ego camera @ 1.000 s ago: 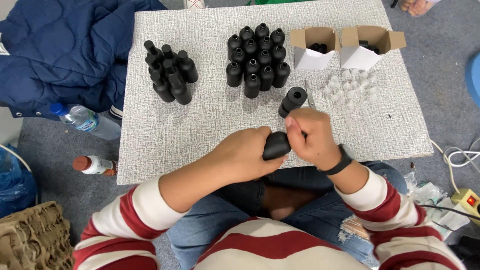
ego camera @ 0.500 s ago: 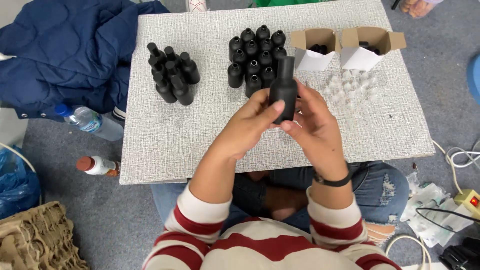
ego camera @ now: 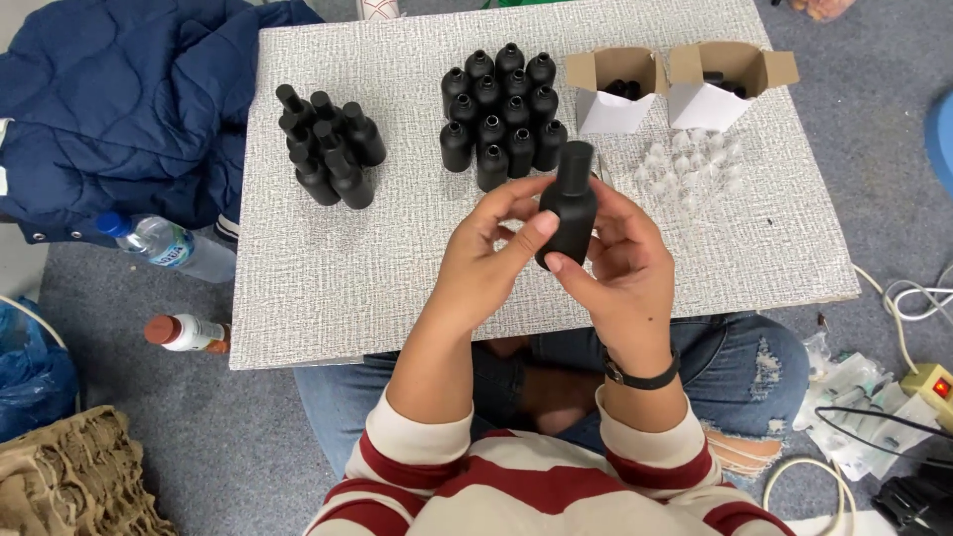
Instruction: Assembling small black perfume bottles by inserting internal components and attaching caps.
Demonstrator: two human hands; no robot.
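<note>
Both hands are up over the counter (ego camera: 397,278), sharing one black bottle (ego camera: 568,206). The left hand (ego camera: 486,263) has its fingers curled round the bottle's body, thumb pressed on; the right hand (ego camera: 620,260) cradles it from the other side, upright, just before the capless black bottles (ego camera: 501,114).

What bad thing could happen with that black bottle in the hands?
1. The bottle is pinched by fingertips of the left hand and right hand above the board; it might slip and drop.
2. Just behind stands a tight cluster of uncapped bottles; a drop or bump could topple several.
3. The clear caps lie loose beside the right hand; a brush could scatter them off the edge.
</note>
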